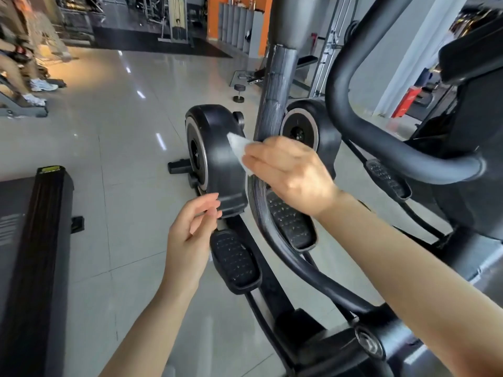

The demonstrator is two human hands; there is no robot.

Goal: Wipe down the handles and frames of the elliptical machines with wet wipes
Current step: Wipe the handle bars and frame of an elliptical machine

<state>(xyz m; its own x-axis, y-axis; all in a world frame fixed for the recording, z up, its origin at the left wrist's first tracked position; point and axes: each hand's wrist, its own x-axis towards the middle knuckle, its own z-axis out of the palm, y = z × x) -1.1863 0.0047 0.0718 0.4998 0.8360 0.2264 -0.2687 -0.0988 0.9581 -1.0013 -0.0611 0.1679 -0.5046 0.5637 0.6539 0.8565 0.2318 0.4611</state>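
A black elliptical machine fills the middle and right of the view. Its long handle bar [275,88] runs down from the top and curves past two studded pedals [234,259]. My right hand [288,172] grips this bar halfway down, with a white wet wipe [238,149] folded under the fingers and sticking out to the left. My left hand [190,235] hovers lower left of it, fingers loosely curled, holding nothing and touching nothing. A thicker curved handle [386,142] loops on the right.
Two black flywheel housings [217,156] stand behind the bar on a glossy tiled floor. A dark treadmill edge [35,262] sits at lower left. A person's legs and white shoes [40,85] show at far left. A dumbbell [239,92] and bench lie beyond.
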